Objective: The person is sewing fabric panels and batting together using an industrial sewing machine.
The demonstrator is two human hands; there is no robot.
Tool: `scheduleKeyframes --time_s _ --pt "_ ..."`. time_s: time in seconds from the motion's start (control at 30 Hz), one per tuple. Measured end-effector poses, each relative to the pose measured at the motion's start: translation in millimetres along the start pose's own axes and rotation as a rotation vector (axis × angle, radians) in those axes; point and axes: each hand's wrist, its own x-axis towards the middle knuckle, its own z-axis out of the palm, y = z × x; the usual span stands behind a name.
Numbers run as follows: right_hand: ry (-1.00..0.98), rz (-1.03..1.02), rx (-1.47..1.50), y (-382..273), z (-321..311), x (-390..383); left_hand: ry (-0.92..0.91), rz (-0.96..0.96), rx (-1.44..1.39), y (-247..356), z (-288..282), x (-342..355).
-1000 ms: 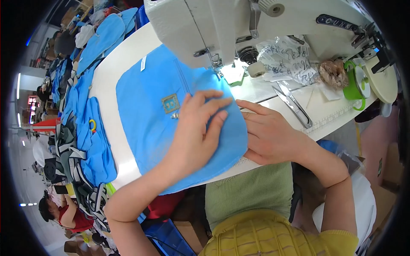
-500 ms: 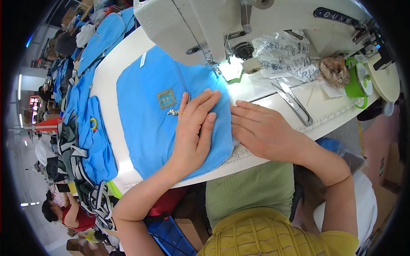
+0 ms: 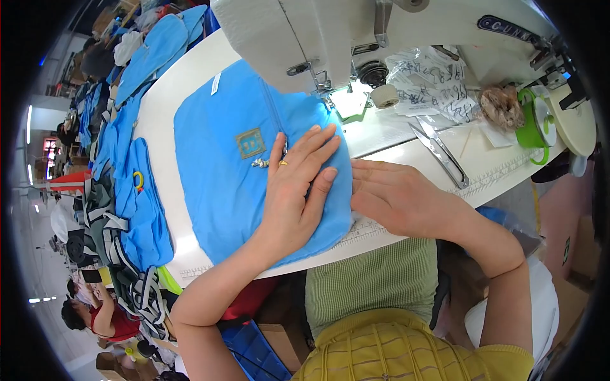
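Observation:
A blue fabric piece (image 3: 219,190) lies flat on the white sewing table, its far right edge at the lit needle area of a sewing machine (image 3: 286,38). It carries a zipper (image 3: 272,105), a small square patch (image 3: 250,143), a white label (image 3: 216,84) and a cord pull (image 3: 260,163). My left hand (image 3: 292,184) lies on the fabric beside the zipper's near end, fingers stretched out. My right hand (image 3: 400,197) rests at the fabric's right edge with extended fingers, their tips touching the edge. Whether the thumb tucks under it is hidden.
Tweezers (image 3: 443,155) lie right of my right hand, before a plastic bag of printed labels (image 3: 432,82). Farther right stand a brown bundle (image 3: 501,106) and a green cup (image 3: 535,127). Blue pieces (image 3: 143,209) and grey straps pile up at left. A person (image 3: 108,314) sits beyond.
The blue fabric has slid slightly away from me past the needle area, my hands moving along with it. The whole view has shifted a little.

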Motion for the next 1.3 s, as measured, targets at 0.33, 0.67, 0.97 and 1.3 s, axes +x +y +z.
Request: scheduleKeyframes --time_s 0.33,0.67,0.97,1.3 --pt "-0.015 0.030 0.025 0.4 -3.0 -2.5 -0.032 0.016 0.106 2.2 2.4 0.4" --pt "0.074 0.153 -0.061 5.7 4.9 -1.3 0.103 0.049 0.159 -7.3 13.3 15.7" --pt "0.066 0.054 -0.157 1.4 3.3 -1.1 0.079 0.027 0.002 -14.4 3.1 18.7" --pt "0.164 0.136 -0.196 -7.0 0.8 3.7 0.058 0.049 0.064 -13.7 2.2 14.4"
